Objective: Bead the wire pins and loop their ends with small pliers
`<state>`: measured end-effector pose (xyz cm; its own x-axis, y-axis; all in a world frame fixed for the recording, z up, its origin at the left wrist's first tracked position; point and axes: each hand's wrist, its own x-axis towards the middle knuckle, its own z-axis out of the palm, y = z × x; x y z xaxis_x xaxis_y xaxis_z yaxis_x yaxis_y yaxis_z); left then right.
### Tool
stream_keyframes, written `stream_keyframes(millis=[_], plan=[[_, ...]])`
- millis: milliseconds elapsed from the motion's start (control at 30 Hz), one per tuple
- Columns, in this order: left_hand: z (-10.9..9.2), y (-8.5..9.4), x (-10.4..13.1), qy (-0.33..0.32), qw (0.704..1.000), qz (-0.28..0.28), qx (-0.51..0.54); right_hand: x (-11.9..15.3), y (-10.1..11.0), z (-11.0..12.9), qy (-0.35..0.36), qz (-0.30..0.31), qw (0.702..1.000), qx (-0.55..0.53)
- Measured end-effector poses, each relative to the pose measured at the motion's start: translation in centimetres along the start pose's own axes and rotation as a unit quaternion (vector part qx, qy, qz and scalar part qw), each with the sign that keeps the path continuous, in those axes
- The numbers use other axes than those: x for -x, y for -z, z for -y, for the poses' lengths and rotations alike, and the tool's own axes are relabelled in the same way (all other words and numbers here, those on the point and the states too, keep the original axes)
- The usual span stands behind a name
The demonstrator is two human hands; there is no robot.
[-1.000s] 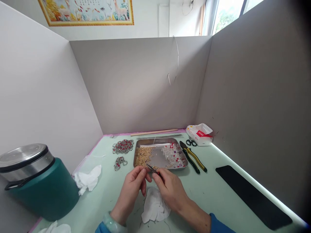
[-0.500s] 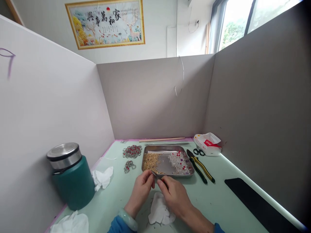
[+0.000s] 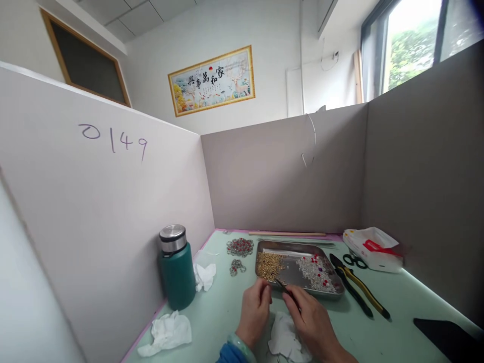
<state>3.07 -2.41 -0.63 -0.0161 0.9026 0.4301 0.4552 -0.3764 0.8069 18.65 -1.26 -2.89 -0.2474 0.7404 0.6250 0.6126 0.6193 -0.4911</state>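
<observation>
While our right hand (image 3: 312,318) is gripping a tool (image 3: 283,286), its long axis is slanting forward-left toward the gold beads (image 3: 269,264) in the tray (image 3: 293,275); our left hand (image 3: 255,306), nearer them, is pinching closed, whether on anything we cannot tell.

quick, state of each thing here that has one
left hand: fingertips pinched, contents unclear
right hand: gripping slim dark tool
green flask: upright, lid on
metal tray: uncovered, beads inside
pliers: lying flat, handles spread
scissors: lying, blades hidden
tissue pack: open
white tissues: crumpled
beaded chains: heaped
framed picture: hung
</observation>
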Motion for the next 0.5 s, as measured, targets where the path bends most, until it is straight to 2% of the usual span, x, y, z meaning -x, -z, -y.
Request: stream_keyframes(millis=[267, 500], plan=[[0.01, -0.34, 0.11, -0.020, 1.000, 0.005, -0.002, 0.15, -0.62, 0.10, 0.019, 0.044, 0.999, 0.024], [-0.09, -0.39, -0.13, 0.000, 1.000, -0.017, 0.024, 0.22, -0.62, -0.33, 0.015, 0.041, 0.999, 0.020]])
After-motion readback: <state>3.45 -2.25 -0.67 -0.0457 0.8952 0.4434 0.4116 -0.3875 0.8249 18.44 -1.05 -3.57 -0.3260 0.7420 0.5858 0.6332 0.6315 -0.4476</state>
